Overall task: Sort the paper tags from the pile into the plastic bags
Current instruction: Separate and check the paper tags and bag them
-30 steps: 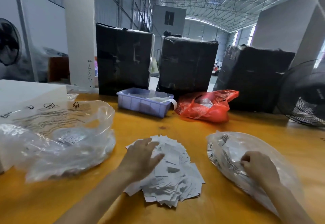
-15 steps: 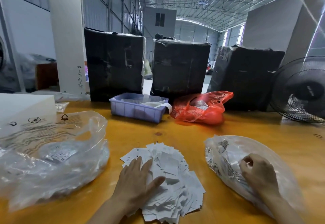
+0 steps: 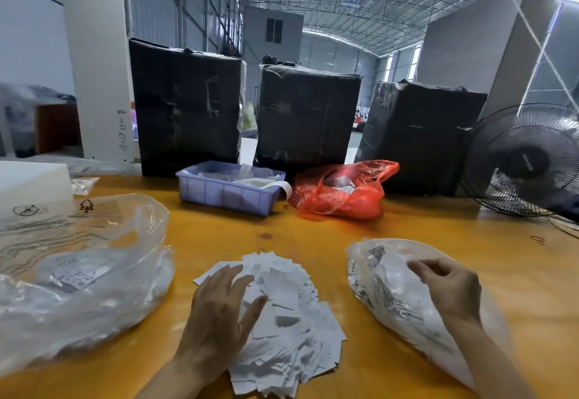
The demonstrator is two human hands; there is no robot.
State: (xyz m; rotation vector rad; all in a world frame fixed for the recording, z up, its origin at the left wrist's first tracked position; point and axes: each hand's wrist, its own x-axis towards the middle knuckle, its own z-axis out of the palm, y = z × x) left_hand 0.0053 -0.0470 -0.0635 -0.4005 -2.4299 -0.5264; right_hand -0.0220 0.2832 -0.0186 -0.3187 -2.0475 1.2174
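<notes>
A pile of white paper tags (image 3: 288, 320) lies on the orange table in front of me. My left hand (image 3: 219, 314) rests flat on the pile's left side, fingers spread, holding nothing. To the right lies a clear plastic bag (image 3: 388, 292) with tags inside. My right hand (image 3: 448, 289) sits on top of it, fingertips pinching the bag's film near its upper edge. A second, larger clear plastic bag (image 3: 78, 273) with tags inside lies at the left, apart from both hands.
Behind the pile stand a lilac plastic bin (image 3: 228, 191) and a red plastic bag (image 3: 341, 191). Three black wrapped boxes (image 3: 307, 116) line the table's back edge. A black fan (image 3: 526, 160) stands at the right, a white box (image 3: 31, 185) at the far left.
My left hand has slid down the pile toward me and spread flat. My right hand has stayed on the right bag, its fingers lifting into a pinch. The view has tilted up slightly.
</notes>
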